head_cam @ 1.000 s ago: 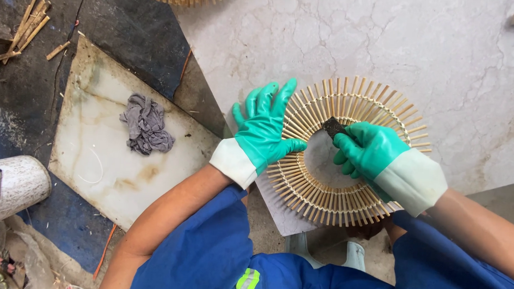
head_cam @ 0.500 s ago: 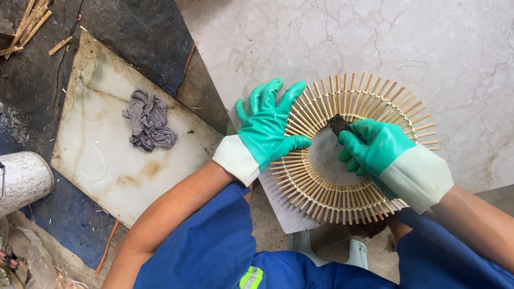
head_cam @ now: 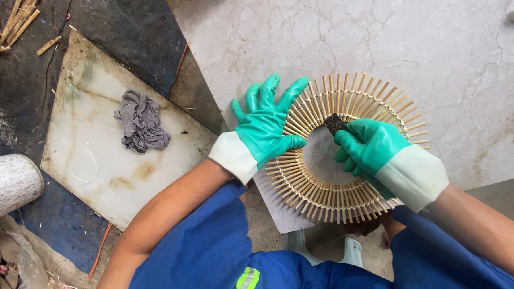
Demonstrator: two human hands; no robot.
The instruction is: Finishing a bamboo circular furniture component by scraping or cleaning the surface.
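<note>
On the pale marble slab (head_cam: 386, 35) lies a ring of radiating bamboo sticks (head_cam: 346, 193), pinned by the flat, spread left hand (head_cam: 266, 125) while the right hand (head_cam: 371, 145) grips a dark abrasive pad (head_cam: 333, 123) at its inner rim, seemingly mid-sanding.

A craft workshop: rough marble-slab workbench (head_cam: 420, 47), scattered bamboo offcuts (head_cam: 13, 19), crumpled grey rag (head_cam: 141, 122), and green rubber work gloves (head_cam: 266, 128).

Grey rag (head_cam: 141, 121) crumpled on stained white slab (head_cam: 91, 173), left of centre. Bamboo offcuts (head_cam: 16, 16) upper left. White cylinder (head_cam: 8, 184) at left edge.
</note>
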